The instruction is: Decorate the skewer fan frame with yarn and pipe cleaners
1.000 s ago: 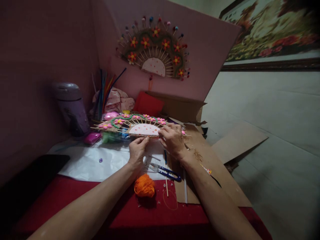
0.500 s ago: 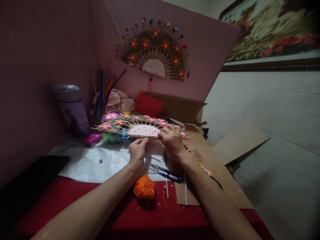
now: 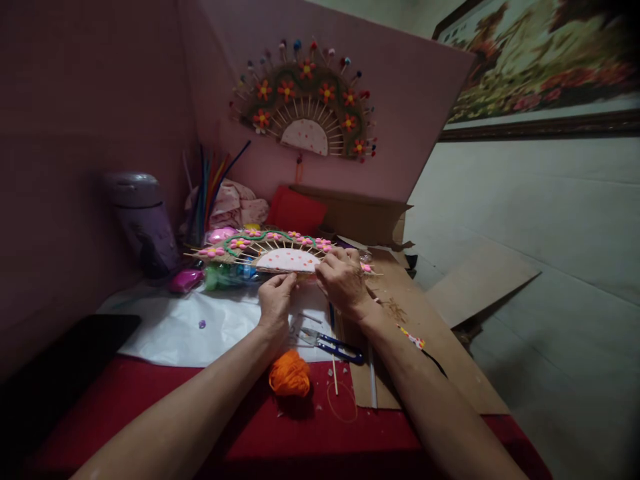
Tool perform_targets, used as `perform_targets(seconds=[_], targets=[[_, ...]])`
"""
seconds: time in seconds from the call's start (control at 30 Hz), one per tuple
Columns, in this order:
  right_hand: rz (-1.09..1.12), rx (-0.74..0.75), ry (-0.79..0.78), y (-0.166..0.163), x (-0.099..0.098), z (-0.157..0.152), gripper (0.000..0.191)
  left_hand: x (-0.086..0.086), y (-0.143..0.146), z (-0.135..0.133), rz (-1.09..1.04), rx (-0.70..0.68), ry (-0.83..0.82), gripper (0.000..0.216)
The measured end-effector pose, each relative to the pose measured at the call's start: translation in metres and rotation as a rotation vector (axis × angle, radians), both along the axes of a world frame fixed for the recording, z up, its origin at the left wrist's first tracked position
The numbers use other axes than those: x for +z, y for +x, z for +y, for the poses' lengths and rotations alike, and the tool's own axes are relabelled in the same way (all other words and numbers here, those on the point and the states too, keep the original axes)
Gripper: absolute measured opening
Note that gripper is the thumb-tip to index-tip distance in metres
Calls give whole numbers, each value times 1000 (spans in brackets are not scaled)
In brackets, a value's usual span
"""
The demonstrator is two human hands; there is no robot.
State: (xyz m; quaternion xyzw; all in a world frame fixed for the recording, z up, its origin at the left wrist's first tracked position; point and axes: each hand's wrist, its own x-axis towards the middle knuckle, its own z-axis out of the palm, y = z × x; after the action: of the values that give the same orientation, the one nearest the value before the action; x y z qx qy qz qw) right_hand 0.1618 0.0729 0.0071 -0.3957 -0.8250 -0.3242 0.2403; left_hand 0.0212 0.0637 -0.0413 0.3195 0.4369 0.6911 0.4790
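A fan-shaped craft piece point(image 3: 265, 250), made of wooden sticks with pink flowers, green trim and a pale dotted half-circle centre, is held almost flat above the table. My left hand point(image 3: 277, 300) pinches the near edge of its half-circle. My right hand point(image 3: 344, 281) is closed on the fan's right end, fingers curled over the sticks. Under my wrists lie small blue-handled snips point(image 3: 333, 345), a ball of orange yarn point(image 3: 289, 374) and a loose wooden stick point(image 3: 334, 373).
A finished fan with red flowers point(image 3: 305, 107) hangs on the pink board behind. A purple flask point(image 3: 143, 223), coloured pipe cleaners point(image 3: 213, 180), pink and green clay lumps, white paper point(image 3: 200, 327), flat cardboard point(image 3: 420, 333) and a red cloth point(image 3: 200, 413) surround the work spot.
Both hands keep their hold on the fan with only slight finger shifts. The view has drifted a little.
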Motion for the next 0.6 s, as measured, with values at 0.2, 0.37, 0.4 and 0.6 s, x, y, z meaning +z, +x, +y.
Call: perform_targets(seconds=[0.2,0.37,0.4,0.6], targets=[[-4,1,-13,-1,1,-1,12,0,1,1,-15,32,-12,24],[11,-25,-33,-1,3,-1,10,0,-1,-2,-86,-54,-27,23],[14,-27,-37,0,3,-1,9,1,-2,-2,-87,-54,-31,22],[42,-27,-53,2,2,-1,9,4,-5,-6,-78,18,-45,19]])
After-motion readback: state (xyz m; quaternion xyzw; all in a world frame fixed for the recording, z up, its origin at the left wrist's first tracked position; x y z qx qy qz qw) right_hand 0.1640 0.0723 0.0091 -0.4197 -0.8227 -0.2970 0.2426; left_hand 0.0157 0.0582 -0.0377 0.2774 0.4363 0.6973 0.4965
